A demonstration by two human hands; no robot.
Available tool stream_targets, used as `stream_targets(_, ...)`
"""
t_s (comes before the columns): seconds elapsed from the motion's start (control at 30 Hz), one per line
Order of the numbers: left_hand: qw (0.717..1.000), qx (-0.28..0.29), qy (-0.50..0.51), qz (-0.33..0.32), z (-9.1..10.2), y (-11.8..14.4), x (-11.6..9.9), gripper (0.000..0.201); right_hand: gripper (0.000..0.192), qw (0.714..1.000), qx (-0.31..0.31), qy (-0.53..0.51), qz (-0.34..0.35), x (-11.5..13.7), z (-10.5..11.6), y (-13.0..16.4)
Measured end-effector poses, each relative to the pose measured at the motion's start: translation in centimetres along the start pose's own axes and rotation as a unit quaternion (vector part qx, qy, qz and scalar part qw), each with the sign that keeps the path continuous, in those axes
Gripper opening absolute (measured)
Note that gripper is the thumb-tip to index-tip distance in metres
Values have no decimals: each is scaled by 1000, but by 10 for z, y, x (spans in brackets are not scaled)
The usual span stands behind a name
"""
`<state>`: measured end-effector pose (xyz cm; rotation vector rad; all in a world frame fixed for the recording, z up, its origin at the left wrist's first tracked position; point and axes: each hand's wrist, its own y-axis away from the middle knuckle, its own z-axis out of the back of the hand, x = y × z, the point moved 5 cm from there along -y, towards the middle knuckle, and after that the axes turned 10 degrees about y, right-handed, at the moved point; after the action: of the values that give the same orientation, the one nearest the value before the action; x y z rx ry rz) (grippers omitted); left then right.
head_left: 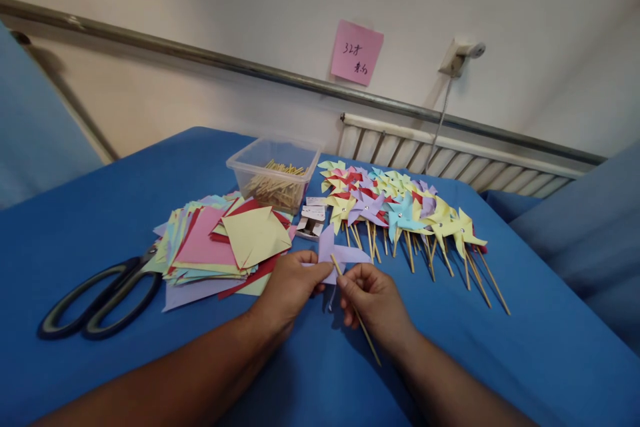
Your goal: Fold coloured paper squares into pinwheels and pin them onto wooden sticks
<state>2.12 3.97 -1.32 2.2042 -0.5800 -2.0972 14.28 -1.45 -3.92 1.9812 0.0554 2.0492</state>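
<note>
Lower centre of the frame: left hand [289, 283] pinches a lilac pinwheel [336, 255]; right hand [373, 299] grips a wooden stick [356, 312] against its back; apparently the fastening step; next calls for steady alignment.

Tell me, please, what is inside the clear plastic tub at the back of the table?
The clear plastic tub holds a loose pile of thin wooden sticks, seen through its wall and open top. Anything beneath the pile is covered.
</note>
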Motion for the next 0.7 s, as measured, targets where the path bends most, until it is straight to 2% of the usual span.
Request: stream_targets(0.7, 1000, 1, 10, 10, -2, 1, 0, 23, 40, 999, -39, 23, -4, 2, 5, 0)
